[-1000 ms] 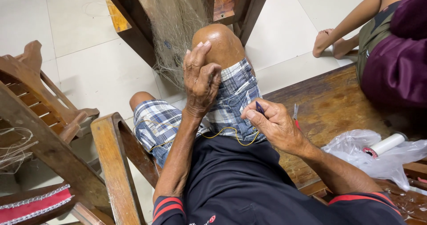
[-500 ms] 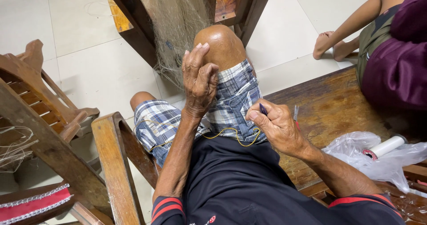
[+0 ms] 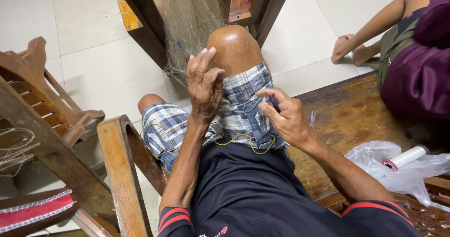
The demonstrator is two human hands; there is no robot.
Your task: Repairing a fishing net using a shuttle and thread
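Observation:
My left hand is raised in front of my bent knee, fingers loosely curled, pinching fine mesh of a pale fishing net that hangs down from a wooden frame ahead. My right hand rests over my plaid shorts and pinches a small dark blue netting needle between thumb and fingers. A yellow cord loops across my lap below both hands.
I sit on a wooden bench. A small pair of snips lies on it near my right wrist. A clear plastic bag with a white thread spool lies to the right. Another person sits at far right. Wooden chairs stand left.
My right hand has shifted slightly left and up toward my left hand, carrying the needle. The left hand has stayed at the knee.

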